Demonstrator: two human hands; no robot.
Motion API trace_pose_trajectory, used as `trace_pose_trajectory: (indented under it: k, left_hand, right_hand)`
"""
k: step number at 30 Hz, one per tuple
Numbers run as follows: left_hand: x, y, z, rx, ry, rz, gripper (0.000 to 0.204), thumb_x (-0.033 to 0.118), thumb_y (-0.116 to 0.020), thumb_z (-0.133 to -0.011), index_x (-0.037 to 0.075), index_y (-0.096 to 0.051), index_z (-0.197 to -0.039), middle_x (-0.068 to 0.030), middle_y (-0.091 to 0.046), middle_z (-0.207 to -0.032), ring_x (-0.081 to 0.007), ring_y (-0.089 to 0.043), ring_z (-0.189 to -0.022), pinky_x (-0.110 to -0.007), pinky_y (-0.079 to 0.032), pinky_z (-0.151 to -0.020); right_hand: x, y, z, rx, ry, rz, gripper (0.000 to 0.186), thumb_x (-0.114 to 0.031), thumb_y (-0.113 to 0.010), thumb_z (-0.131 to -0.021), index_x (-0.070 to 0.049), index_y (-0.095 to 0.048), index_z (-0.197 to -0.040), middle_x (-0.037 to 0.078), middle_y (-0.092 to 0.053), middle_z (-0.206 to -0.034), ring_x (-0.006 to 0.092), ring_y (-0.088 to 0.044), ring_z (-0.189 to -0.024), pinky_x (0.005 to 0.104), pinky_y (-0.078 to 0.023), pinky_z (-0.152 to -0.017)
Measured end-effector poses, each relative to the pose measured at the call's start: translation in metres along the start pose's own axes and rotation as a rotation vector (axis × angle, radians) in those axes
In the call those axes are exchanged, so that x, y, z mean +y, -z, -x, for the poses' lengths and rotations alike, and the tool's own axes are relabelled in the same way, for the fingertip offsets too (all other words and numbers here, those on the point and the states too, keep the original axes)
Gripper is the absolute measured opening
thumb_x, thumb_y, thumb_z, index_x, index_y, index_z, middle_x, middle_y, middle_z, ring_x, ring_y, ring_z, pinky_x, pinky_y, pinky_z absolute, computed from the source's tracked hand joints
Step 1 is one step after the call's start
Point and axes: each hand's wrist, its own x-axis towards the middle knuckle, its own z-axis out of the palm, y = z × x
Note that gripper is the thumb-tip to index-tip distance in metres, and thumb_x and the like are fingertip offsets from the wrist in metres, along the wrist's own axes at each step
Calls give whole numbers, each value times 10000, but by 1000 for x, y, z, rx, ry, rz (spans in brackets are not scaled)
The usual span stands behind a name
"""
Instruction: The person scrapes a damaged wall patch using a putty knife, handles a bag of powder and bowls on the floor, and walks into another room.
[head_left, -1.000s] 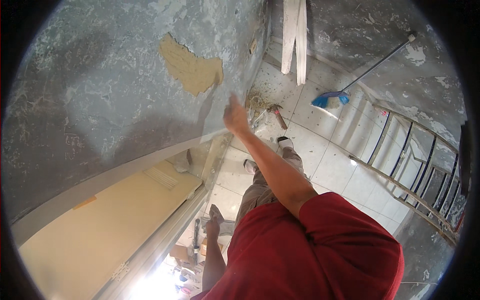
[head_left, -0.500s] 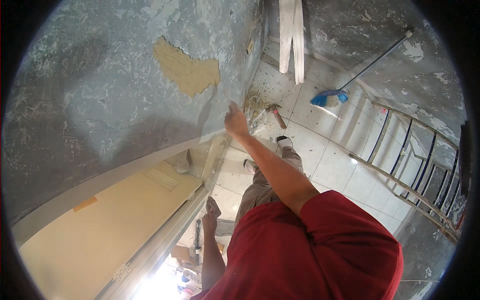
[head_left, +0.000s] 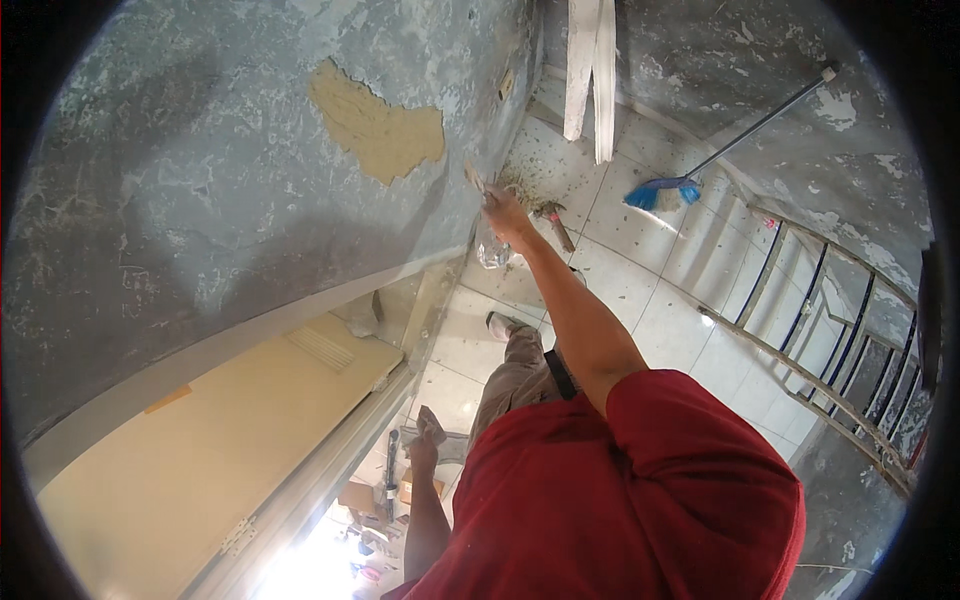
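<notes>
My right hand (head_left: 507, 215) is closed round the upper part of what looks like a clear plastic bottle (head_left: 492, 252), which hangs below the fingers. A pale, narrow tip (head_left: 473, 178) sticks out past the fingers toward the peeling grey wall (head_left: 250, 190). To the left of the hand, that wall has a bare tan patch (head_left: 385, 130) with ragged edges. Low by the door frame, my left hand (head_left: 427, 440) is closed on a small, dusty grey-brown thing whose kind I cannot make out.
A hammer (head_left: 556, 226) lies on the tiled floor (head_left: 625, 285) among crumbled debris. White boards (head_left: 590, 80) stand in the far corner, and a blue broom (head_left: 662, 193) leans against the right wall. A metal ladder (head_left: 790, 345) is at the right, a cream door (head_left: 220, 430) at the lower left.
My right hand has drawn slightly right and away from the wall, and the clear bottle now shows below it. My left hand has lowered slightly. My feet have shifted.
</notes>
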Motion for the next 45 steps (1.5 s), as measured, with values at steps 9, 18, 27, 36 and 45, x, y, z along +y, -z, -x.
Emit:
trace_pose_trajectory:
  k: [9, 18, 27, 36, 45]
  left_hand:
    - [29, 9, -6, 14, -22, 172, 556, 427, -332, -918, -32, -631, -1017, -293, -616, -855, -433, -591, -864, -463, -431, -742]
    - [36, 7, 0, 25, -34, 192, 537, 443, -368, -906, 2, -641, -1047, -251, -640, -888, -369, -617, -867, -418, -443, -755]
    - [-5, 9, 27, 92, -113, 94, 618, 473, -362, -899, -81, -618, -1000, -298, -619, -851, -402, -606, -880, -443, -439, -755]
    - [-43, 40, 33, 53, -54, -42, 586, 429, -322, -923, -71, -627, -910, -290, -601, -790, -447, -559, -772, -482, -397, -702]
    - [-38, 42, -5, 36, 20, 240, 546, 462, -378, -905, 11, -609, -1110, -284, -610, -954, -372, -586, -950, -430, -429, -801]
  right_hand:
    - [-23, -17, 16, -23, -172, -129, 400, -168, -482, -883, -145, -475, -1283, 10, -477, -665, 139, -443, -535, 342, -427, -479]
    - [0, -15, 8, 40, -139, -659, 270, -166, -494, -891, -83, -514, -1147, 9, -471, -630, 104, -435, -473, 258, -359, -422]
    - [-3, -32, -55, 425, -92, -1134, 130, -64, -625, -823, -54, -523, -903, 32, -580, -767, 136, -555, -642, 264, -466, -538]
    - [-28, -83, -68, 574, -23, -1115, 111, -14, -560, -827, 45, -532, -917, 142, -610, -861, 235, -633, -738, 309, -548, -620]
    - [-15, -79, -92, 542, -22, -1155, 107, -59, -513, -867, 32, -553, -827, 144, -630, -763, 202, -627, -622, 259, -502, -515]
